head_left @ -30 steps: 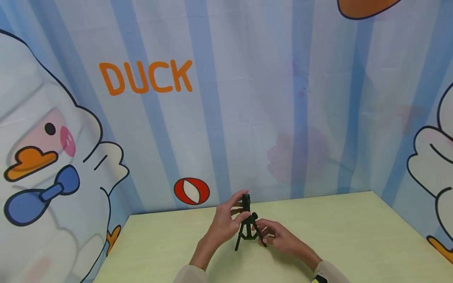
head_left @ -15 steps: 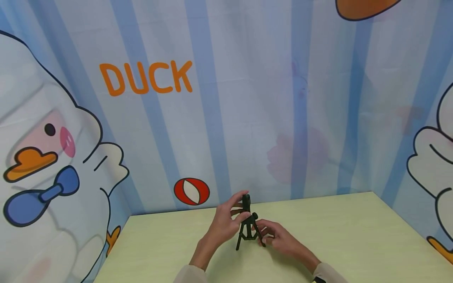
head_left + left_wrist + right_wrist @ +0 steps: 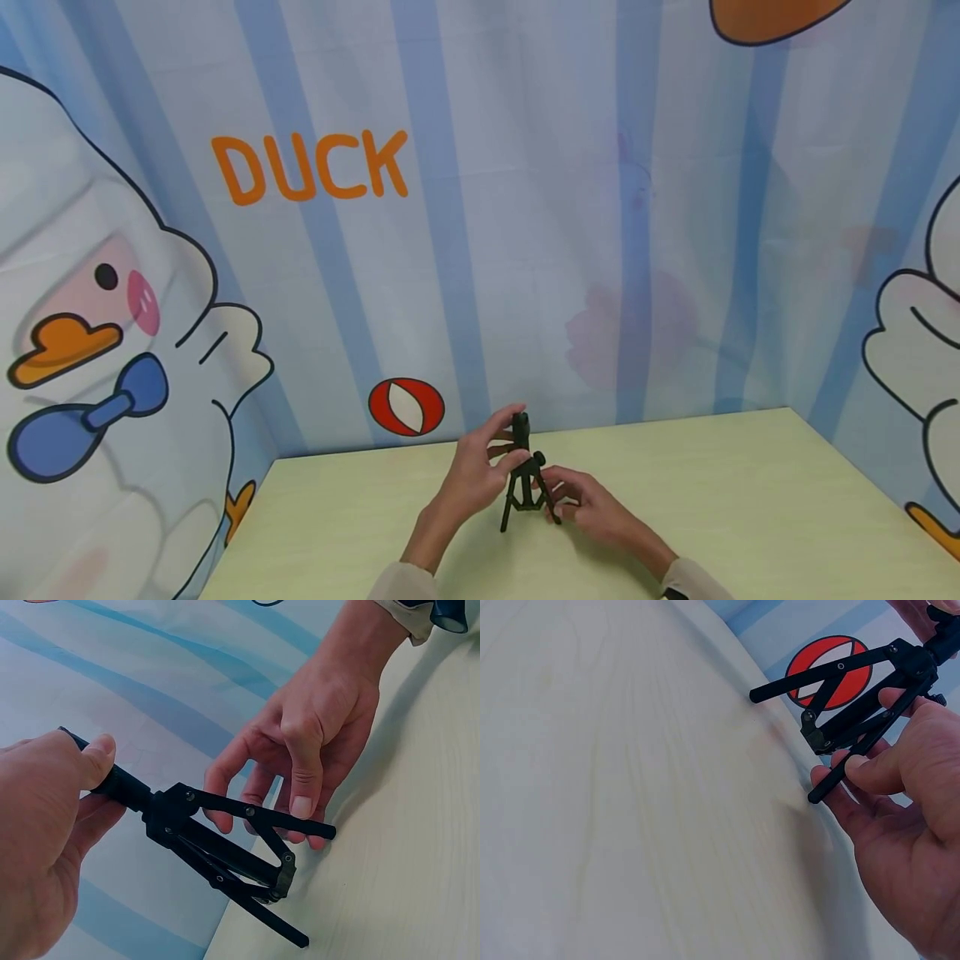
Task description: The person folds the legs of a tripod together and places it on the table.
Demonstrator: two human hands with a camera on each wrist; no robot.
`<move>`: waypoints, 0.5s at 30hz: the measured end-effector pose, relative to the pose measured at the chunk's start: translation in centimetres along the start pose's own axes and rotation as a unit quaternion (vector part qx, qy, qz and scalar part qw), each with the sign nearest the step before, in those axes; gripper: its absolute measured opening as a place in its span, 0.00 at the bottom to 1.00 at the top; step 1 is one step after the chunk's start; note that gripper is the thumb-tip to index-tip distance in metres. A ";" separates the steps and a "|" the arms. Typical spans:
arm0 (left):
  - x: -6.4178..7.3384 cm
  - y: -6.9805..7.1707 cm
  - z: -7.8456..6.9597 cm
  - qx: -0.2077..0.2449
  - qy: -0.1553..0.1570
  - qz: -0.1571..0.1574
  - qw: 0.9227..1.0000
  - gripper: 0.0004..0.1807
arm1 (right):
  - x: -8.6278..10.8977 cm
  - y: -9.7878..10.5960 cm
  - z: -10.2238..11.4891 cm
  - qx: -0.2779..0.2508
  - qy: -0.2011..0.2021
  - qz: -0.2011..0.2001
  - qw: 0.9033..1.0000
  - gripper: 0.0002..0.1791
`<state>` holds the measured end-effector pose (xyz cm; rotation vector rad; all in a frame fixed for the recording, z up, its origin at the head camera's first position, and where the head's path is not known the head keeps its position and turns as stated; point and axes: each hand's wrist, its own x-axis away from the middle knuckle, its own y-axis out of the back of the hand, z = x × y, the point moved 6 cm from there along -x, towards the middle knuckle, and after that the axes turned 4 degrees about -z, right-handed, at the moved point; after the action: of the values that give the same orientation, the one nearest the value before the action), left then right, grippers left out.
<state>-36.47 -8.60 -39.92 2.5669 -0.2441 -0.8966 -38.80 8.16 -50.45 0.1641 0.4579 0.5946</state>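
Note:
A small black mini tripod (image 3: 527, 483) is held upright over the table, its legs spread and joined by hinged braces. My left hand (image 3: 480, 471) grips its upper part, thumb on the near side and fingers behind. In the left wrist view the central column (image 3: 232, 851) shows between the legs. My right hand (image 3: 592, 504) pinches the lower end of one leg (image 3: 829, 784) between thumb and fingers. Another leg (image 3: 277, 922) points down with no hand on it. The top of the tripod is partly hidden by the left hand.
A pale wooden table (image 3: 735, 500) spreads out below the hands. Behind it hangs a blue-and-white striped curtain (image 3: 540, 208) printed with ducks and a red ball figure (image 3: 407, 407), close to the table's back edge.
Both hands keep their hold on the tripod. The gripped leg has shifted very slightly left in the head view, along with the right hand.

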 end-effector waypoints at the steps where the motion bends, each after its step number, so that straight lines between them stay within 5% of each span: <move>1: 0.0 0.0 0.0 0.001 0.000 0.000 1.000 0.34 | 0.0 0.0 0.0 0.001 -0.002 -0.001 1.000 0.27; 15: 0.0 0.0 0.3 0.011 0.011 0.005 1.000 0.35 | 0.2 0.0 0.1 0.013 -0.031 0.001 0.999 0.24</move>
<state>-36.66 -8.70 -40.18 2.5910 -0.2619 -0.8657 -38.60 8.21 -50.42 0.2083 0.4057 0.5847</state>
